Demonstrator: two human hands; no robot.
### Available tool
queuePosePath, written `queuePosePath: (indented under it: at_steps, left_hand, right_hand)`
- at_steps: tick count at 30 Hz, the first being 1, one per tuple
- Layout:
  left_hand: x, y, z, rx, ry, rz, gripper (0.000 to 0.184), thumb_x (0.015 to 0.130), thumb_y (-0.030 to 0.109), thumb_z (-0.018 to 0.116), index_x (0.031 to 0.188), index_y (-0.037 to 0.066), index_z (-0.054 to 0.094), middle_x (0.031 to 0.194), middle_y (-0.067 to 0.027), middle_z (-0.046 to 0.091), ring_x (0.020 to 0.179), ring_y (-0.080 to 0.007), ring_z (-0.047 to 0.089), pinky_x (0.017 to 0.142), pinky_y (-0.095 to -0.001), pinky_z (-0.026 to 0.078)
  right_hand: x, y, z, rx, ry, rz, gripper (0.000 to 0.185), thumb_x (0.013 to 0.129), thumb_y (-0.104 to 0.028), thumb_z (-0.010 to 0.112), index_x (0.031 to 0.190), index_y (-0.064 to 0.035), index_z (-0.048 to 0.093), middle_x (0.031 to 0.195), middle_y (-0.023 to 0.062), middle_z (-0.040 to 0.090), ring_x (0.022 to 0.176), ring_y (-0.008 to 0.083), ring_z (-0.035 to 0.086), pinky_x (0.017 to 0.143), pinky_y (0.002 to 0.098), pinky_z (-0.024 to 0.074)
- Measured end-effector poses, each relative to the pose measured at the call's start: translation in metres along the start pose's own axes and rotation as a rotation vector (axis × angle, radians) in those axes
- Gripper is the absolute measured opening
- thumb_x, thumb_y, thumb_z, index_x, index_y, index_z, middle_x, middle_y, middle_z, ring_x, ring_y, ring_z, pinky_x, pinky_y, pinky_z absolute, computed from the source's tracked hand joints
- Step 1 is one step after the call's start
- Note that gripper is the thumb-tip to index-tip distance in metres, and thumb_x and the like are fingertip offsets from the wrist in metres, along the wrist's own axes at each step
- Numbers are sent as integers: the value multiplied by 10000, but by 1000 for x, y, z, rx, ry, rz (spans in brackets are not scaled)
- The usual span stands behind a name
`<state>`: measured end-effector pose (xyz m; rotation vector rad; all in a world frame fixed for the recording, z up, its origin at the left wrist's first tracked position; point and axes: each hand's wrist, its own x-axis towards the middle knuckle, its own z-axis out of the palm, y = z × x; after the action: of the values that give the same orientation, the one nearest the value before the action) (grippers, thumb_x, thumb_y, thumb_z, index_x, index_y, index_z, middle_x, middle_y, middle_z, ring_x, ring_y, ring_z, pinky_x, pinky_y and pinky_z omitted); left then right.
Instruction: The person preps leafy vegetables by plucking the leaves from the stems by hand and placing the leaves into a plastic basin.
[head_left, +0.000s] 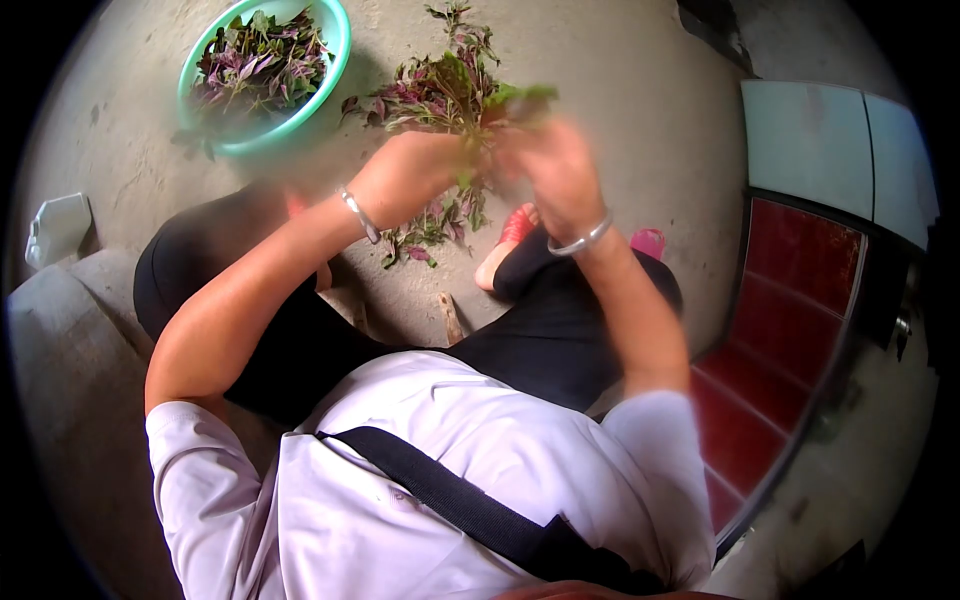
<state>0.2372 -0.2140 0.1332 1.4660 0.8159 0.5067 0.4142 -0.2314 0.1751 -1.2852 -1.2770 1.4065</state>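
Note:
Both my hands are up in front of me, close together above a pile of purple-and-green leafy stems [430,95] on the concrete floor. My left hand [415,172] is closed, its fingers at a leafy stem [468,155]. Curled round the same greens, my right hand [555,170] is smeared by motion, and a blurred green leaf [525,97] sticks out above it. The exact grip of the fingertips is too blurred to make out. A mint-green plastic basin [343,50] stands beyond my left hand, holding plucked purple-green leaves [262,62].
Loose leaves [445,225] lie on the floor between my feet, one in a red sandal [517,225]. A pale plastic container [60,230] stands at the far left. Red tiles [790,310] and a pale panel [805,135] border the right. Something pink [648,241] shows beside my knee.

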Motion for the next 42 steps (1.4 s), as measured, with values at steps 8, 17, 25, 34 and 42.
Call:
queuePosePath:
  at_steps: [8, 17, 25, 34, 42]
  left_hand:
    - [2, -1, -1, 312, 67, 82, 203, 836, 145, 574, 1008, 41, 600, 745, -26, 590, 663, -66, 494, 619, -241, 439]
    - [-2, -3, 4, 15, 18, 118, 221, 841, 111, 566, 1046, 35, 594, 791, 23, 596, 708, -23, 455, 646, -216, 429]
    - [-2, -10, 10, -108, -37, 15, 157, 782, 52, 563, 934, 23, 592, 748, -98, 592, 696, -140, 549, 666, -285, 447]
    - [-4, -6, 11, -302, -142, -57, 141, 830, 76, 547, 924, -21, 585, 777, -50, 616, 726, -95, 552, 671, -249, 452]
    - [-4, -14, 15, -263, -166, -74, 153, 836, 89, 540, 953, 2, 588, 777, -44, 622, 690, -73, 555, 584, -229, 468]
  right_hand:
    - [-1, -2, 2, 185, 35, 87, 80, 820, -35, 527, 884, -2, 563, 785, 49, 587, 639, 111, 542, 563, 222, 424]
    - [-1, 0, 7, 257, 61, 97, 70, 819, -63, 562, 877, -30, 583, 708, 21, 596, 572, 73, 531, 480, 187, 385]
    - [-3, 3, 8, 330, 78, 147, 65, 825, -39, 538, 881, -25, 568, 736, 30, 589, 573, 87, 541, 481, 194, 398]
    - [-3, 7, 9, 410, 95, 153, 124, 816, 7, 493, 917, -16, 559, 745, 38, 582, 560, 98, 535, 480, 202, 402]
    - [-5, 18, 8, 267, 118, 135, 197, 762, 62, 505, 929, -33, 548, 744, 16, 566, 587, 84, 516, 499, 199, 402]
